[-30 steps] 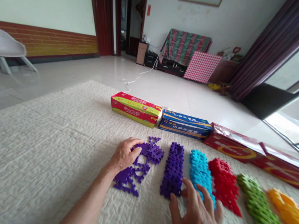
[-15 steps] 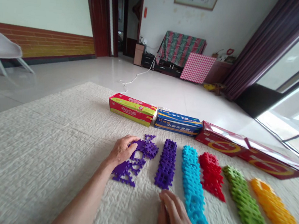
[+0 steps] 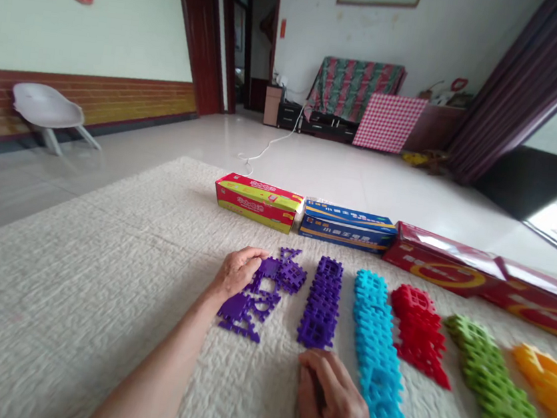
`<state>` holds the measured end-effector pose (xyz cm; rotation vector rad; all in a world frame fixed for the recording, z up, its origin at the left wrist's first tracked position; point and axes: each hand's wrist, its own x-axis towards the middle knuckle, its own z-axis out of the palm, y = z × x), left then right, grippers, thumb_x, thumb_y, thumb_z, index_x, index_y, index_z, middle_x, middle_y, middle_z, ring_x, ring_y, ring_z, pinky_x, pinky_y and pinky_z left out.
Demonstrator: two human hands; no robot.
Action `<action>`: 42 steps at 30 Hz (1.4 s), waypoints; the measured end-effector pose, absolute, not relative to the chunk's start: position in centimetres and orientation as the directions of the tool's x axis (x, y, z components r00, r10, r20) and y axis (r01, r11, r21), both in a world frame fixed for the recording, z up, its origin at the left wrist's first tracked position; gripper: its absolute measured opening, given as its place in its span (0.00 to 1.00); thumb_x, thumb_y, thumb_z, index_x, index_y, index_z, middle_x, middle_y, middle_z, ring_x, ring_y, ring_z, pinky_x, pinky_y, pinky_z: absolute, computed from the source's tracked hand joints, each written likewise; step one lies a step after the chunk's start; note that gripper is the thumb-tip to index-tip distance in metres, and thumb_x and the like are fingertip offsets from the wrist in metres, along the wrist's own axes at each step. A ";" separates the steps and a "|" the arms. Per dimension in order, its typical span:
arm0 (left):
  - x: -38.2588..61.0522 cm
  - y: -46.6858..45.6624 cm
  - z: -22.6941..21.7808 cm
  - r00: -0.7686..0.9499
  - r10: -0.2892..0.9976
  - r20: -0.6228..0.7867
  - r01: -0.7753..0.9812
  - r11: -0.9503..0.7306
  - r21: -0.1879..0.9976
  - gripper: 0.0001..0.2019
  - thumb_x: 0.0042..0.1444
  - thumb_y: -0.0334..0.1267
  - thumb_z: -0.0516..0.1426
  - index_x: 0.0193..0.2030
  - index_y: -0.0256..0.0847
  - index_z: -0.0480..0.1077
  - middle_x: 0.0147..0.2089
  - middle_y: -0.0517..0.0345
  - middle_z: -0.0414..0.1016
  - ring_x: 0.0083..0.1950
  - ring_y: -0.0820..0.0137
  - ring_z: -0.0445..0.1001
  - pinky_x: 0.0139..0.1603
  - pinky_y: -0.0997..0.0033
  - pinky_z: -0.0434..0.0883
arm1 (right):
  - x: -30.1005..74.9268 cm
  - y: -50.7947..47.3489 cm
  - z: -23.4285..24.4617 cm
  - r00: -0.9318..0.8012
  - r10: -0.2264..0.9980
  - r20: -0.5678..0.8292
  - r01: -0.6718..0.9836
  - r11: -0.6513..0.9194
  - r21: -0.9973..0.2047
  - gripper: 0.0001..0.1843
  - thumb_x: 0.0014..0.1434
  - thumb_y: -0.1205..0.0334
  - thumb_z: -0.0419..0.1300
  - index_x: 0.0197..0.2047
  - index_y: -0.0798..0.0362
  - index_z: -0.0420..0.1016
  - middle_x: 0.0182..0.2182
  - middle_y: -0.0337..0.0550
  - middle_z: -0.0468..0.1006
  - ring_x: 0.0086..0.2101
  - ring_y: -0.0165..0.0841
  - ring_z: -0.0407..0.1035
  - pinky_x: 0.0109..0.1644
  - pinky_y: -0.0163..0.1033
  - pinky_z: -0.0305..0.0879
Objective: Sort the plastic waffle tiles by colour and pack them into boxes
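Observation:
My left hand lies on a loose cluster of purple interlocking plastic tiles on the cream rug. Its fingers curl round the cluster's upper-left tile. My right hand rests on the rug at the bottom, fingers curled and pressed together, with nothing showing in them. It sits just below the near end of a tidy row of purple tiles and left of a long cyan row. Further right lie a red row, a green row and an orange row.
Along the rug's far edge lie a red-and-yellow box, a blue box and a long red box. Beyond is tiled floor with a white cable, a white chair at left and covered furniture by the far wall.
My right hand drew back from the cyan and purple rows toward me and closed its fingers on the rug. My left hand stayed on the loose purple tiles. The view shifted slightly.

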<state>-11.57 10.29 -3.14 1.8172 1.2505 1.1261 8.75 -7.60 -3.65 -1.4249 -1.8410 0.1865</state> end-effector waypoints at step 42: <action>-10.1 8.7 -1.0 0.420 0.760 0.496 0.666 -0.629 0.401 0.13 0.56 0.31 0.53 0.44 0.44 0.75 0.47 0.54 0.79 0.49 0.63 0.75 0.55 0.57 0.67 | 8.4 -7.0 -5.3 -0.027 0.852 0.523 0.789 0.339 -0.512 0.12 0.65 0.63 0.47 0.39 0.48 0.72 0.34 0.42 0.75 0.35 0.33 0.72 0.37 0.34 0.67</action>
